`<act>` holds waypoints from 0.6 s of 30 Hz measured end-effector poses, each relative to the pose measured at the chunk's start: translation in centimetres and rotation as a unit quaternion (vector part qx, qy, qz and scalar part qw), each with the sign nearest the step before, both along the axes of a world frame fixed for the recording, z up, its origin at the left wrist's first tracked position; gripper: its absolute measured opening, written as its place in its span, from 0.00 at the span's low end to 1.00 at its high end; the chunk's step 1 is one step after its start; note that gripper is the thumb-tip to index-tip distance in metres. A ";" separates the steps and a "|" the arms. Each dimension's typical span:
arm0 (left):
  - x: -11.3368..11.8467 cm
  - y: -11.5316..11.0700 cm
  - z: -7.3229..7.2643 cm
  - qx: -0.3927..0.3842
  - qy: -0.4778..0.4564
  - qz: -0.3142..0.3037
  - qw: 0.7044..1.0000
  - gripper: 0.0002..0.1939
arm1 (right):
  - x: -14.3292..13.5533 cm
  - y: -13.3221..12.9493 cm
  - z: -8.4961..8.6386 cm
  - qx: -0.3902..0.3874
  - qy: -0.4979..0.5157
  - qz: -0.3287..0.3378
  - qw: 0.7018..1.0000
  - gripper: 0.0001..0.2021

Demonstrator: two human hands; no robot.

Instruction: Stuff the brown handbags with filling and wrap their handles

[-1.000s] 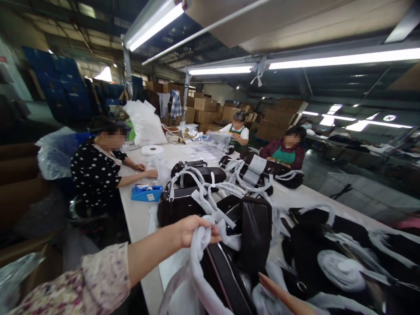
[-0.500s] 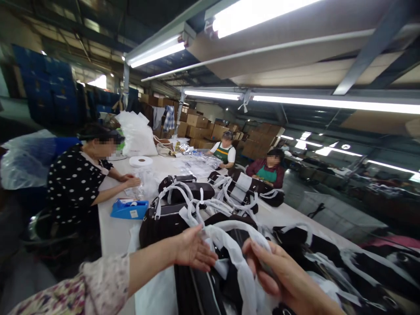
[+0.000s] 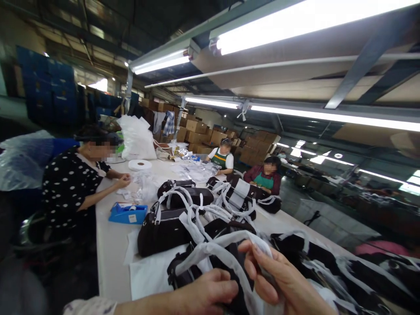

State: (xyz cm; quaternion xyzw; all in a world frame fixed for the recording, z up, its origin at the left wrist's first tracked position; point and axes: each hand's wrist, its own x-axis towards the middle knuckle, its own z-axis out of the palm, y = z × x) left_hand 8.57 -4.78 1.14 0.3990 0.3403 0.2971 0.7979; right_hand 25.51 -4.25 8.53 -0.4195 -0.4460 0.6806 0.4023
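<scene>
In front of me is a black bag (image 3: 185,269) with handles wrapped in white paper-like material. My right hand (image 3: 272,271) has its thumb and fingers closed on one wrapped handle (image 3: 234,238), which arches up from the bag. My left hand (image 3: 210,291) is lower, over the bag and beside the second wrapped strap (image 3: 226,258). Its fingers are curled together, and what they grip is hidden. Another black bag (image 3: 162,232) lies just beyond, its handles wrapped in the same way.
A blue tape dispenser (image 3: 127,213) and a white roll (image 3: 139,165) stand on the white table (image 3: 110,258). More wrapped black bags (image 3: 241,190) lie ahead and to the right. A co-worker in polka dots (image 3: 70,179) handles clear plastic at left; two others sit beyond.
My left hand has gone from stretched-out fingers beside the handles to curled fingers lower over the bag. My right hand stays at the wrapped handle. The bag's near end has shifted into view.
</scene>
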 end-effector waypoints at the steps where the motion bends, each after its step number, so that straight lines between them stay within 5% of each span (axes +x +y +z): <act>1: 0.7 0.1 0.3 -0.010 -0.045 -0.019 0.999 0.19 | 0.0 -0.3 -0.2 -0.004 0.007 -0.009 1.000 0.25; 5: 2.0 0.8 3.3 0.006 -0.118 -0.062 0.991 0.17 | 0.8 -1.3 0.1 -0.015 0.055 -0.056 0.997 0.23; 8: 1.1 2.8 7.3 0.047 -0.101 -0.024 0.994 0.15 | 2.5 -2.0 2.1 -0.004 0.095 -0.106 0.990 0.21; 13: 0.7 4.6 13.2 0.140 -0.057 -0.090 0.984 0.10 | 4.8 -3.3 4.9 0.037 0.034 -0.117 0.992 0.16; 15: 1.9 4.5 13.5 0.180 0.012 -0.107 0.978 0.14 | 4.4 -3.8 4.7 0.028 -0.016 -0.100 0.994 0.19; 18: 4.5 4.4 12.2 0.211 0.114 -0.118 0.964 0.23 | 3.0 -4.1 3.3 0.007 -0.030 -0.077 0.997 0.25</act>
